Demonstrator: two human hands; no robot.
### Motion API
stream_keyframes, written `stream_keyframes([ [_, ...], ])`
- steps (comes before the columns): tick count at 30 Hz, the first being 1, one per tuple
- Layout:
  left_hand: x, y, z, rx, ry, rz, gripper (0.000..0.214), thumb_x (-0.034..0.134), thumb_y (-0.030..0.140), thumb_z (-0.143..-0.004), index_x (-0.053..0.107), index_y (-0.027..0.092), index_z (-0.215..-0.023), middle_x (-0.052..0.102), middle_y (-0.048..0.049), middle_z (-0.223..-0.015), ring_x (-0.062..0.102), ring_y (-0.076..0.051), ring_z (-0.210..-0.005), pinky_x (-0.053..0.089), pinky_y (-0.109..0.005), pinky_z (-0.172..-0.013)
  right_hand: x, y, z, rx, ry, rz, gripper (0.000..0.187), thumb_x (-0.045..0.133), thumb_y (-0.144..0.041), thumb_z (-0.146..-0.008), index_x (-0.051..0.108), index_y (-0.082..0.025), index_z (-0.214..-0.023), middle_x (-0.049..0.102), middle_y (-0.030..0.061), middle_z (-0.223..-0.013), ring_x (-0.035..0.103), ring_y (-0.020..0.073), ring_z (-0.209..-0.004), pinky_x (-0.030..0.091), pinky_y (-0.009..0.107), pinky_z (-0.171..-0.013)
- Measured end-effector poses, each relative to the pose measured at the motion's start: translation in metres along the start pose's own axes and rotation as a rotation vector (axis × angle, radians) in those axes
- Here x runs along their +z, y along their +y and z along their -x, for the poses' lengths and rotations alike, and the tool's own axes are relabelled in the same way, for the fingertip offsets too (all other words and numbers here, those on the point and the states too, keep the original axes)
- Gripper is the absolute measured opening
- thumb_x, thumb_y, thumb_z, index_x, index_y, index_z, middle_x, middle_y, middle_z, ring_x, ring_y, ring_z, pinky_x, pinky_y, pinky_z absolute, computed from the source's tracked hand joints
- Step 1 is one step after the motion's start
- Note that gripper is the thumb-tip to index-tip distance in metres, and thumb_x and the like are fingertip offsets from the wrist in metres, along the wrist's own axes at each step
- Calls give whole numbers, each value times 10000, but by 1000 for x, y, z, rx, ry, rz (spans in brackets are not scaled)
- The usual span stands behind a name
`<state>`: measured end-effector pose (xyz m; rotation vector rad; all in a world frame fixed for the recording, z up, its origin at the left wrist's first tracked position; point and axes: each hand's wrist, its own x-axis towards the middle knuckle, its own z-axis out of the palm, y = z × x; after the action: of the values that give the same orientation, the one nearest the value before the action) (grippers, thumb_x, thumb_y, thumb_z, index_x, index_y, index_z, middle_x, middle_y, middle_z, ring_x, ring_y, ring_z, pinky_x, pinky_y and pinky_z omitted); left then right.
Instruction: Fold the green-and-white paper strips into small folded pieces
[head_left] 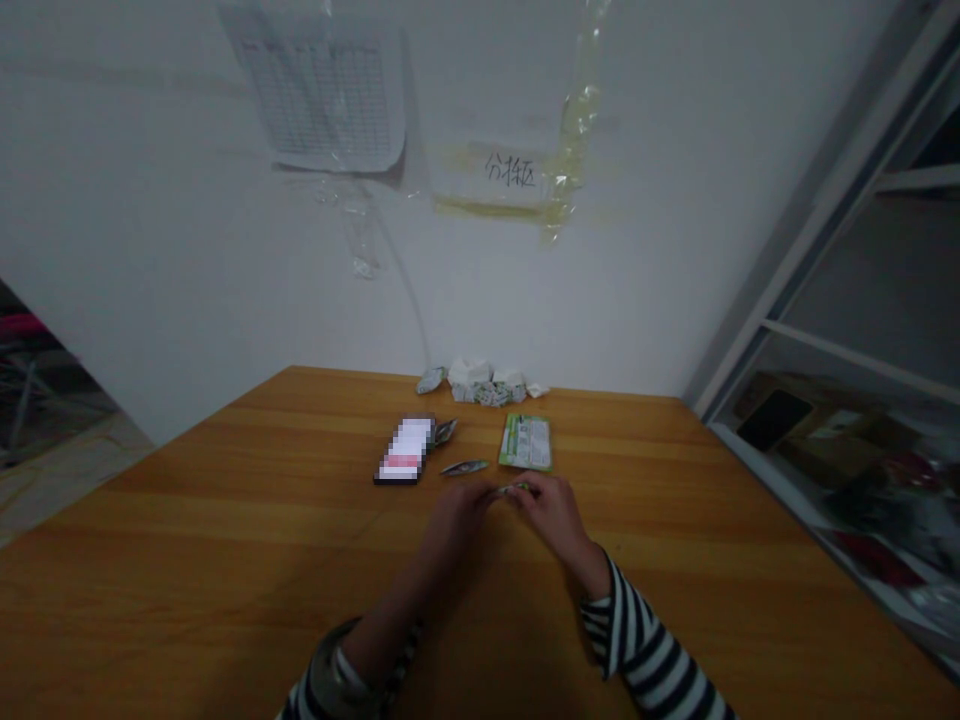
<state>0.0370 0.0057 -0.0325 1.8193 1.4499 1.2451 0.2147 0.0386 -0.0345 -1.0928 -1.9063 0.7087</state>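
Note:
My left hand [459, 510] and my right hand [553, 515] meet over the middle of the wooden table [225, 540], both pinched on a small folded piece of green-and-white paper [513, 490] held between them. A finished-looking folded paper shape [464, 467] lies just beyond my left hand. A flat green-and-white printed sheet [526, 442] lies just beyond my right hand. Both sleeves are black-and-white striped.
A phone with a lit screen [406, 450] lies left of the sheets, a small folded piece [445, 430] beside it. A heap of folded paper pieces [484, 383] sits against the white wall. Metal shelving [840, 350] stands at the right. Papers are taped to the wall.

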Motion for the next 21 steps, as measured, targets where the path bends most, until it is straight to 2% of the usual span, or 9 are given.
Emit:
stream_keyframes([
  [3, 0, 5, 4, -14, -25, -114, 168, 558, 229, -816, 725, 220, -823, 727, -55, -748, 653, -229, -725, 465, -306, -701, 4, -1, 0, 25, 28, 8, 159, 611, -305, -831, 718, -204, -770, 716, 14, -638, 641, 167, -572, 436, 231, -559],
  [8, -1, 13, 9, -9, -48, -214, 259, 479, 99, -784, 700, 195, -879, 710, -88, -795, 638, -233, -754, 414, -295, -696, 9, -1, -1, 111, 101, -130, 167, 628, -323, -795, 679, -182, -724, 632, -15, -513, 579, 152, -464, 393, 212, -460],
  [12, 0, 14, 4, 10, -122, -147, 226, 468, 222, -861, 684, 169, -822, 687, -60, -738, 605, -200, -679, 406, -266, -630, 4, -2, -2, 79, 97, -132, 159, 587, -287, -813, 656, -189, -708, 629, -19, -548, 580, 147, -508, 414, 214, -519],
  [16, 0, 8, -3, 31, -225, -27, 386, 430, 361, -911, 664, 136, -701, 613, -14, -605, 520, -153, -576, 383, -230, -546, -4, 0, -3, 23, 52, -99, 141, 581, -248, -814, 652, -191, -707, 625, -19, -588, 574, 146, -565, 404, 215, -565],
  [18, 0, 6, -4, 41, -279, 22, 405, 440, 385, -911, 683, 128, -714, 594, -2, -581, 495, -141, -557, 381, -224, -538, -6, 3, -4, 10, 27, -103, 129, 595, -231, -800, 655, -190, -694, 624, -22, -592, 567, 141, -569, 397, 213, -569],
  [21, 0, 8, -2, 58, -342, 88, 383, 453, 401, -913, 728, 139, -863, 630, -6, -634, 500, -141, -570, 400, -227, -558, -7, 8, -5, 2, 5, -117, 106, 613, -217, -780, 661, -188, -690, 616, -27, -589, 555, 135, -561, 387, 209, -561],
])
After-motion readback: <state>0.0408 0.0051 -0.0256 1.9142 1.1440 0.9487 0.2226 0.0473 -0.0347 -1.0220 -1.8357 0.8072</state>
